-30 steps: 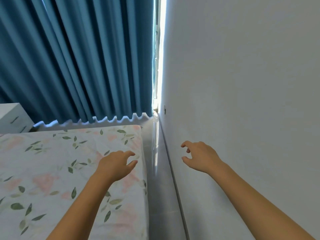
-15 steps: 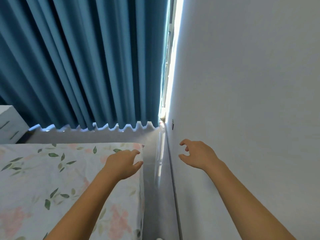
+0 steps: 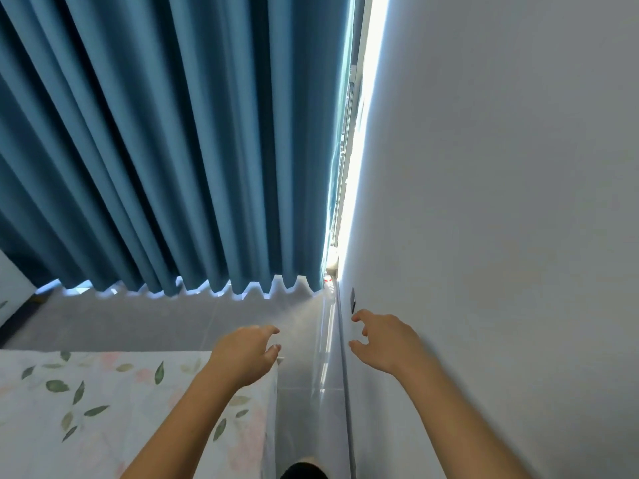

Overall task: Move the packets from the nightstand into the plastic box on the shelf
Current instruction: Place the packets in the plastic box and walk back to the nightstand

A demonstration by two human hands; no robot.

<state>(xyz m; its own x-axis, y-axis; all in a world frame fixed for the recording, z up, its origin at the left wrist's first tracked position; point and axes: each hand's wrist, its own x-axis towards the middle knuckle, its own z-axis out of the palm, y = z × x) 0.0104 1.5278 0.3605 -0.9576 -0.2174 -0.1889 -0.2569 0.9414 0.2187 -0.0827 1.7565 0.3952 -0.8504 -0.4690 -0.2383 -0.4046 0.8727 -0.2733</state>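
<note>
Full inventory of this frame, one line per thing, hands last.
curtain: one, blue, pleated, far side, top left
wall: one, pale grey-white, right
window gap: one, bright strip between curtain and wall
floor: grey tiles, beyond and beside the bed
bed sheet: one, white with pink flowers and green leaves, bottom left
bottle: one, clear, floor corner under the curtain edge
white furniture: one, partly seen, left edge
packets, plastic box: none in view
left hand: empty, over the bed corner
right hand: empty, near the wall
</note>
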